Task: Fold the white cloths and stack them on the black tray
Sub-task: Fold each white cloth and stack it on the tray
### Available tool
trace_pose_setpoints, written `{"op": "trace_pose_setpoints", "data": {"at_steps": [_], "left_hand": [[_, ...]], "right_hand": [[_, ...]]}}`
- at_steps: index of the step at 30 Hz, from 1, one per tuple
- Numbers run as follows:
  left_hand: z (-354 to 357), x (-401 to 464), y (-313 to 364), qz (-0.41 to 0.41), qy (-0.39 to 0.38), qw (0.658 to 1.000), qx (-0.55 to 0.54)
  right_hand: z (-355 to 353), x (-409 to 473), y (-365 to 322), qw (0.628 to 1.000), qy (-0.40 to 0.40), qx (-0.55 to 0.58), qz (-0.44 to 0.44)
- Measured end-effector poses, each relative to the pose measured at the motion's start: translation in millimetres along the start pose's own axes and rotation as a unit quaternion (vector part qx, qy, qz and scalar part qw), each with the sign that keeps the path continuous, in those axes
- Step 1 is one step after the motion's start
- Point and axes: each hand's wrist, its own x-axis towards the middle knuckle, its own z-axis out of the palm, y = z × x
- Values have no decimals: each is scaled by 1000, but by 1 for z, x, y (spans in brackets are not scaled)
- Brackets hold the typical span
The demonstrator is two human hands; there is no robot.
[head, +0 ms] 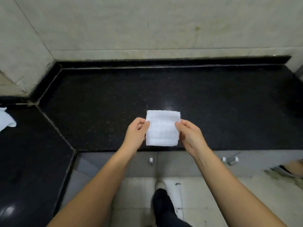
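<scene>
Pinching the folded white cloth [162,128] between them, left grip [136,131] and right grip [188,134] clamp its side edges

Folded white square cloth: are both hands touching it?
Touching. The head view shows the left hand and right hand pinching opposite side edges of the folded white square cloth.

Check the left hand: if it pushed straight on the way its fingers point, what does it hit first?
The left hand points right, already pinching the folded white terry cloth at its left edge. Beyond the cloth, the right hand on the opposite edge comes next. Depth above the black polished stone counter is unclear.
</scene>
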Motion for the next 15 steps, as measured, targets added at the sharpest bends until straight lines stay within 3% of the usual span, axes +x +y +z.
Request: {"op": "trace_pose_setpoints", "data": {"at_steps": [6, 15], "left_hand": [[107, -35, 15, -32, -139, 990, -12], [371, -95, 63, -15, -357, 932, 60]], "right_hand": [[-112, -63, -8, 990, 125, 67, -19], [-375, -159, -42, 952, 256, 160, -48]]}}
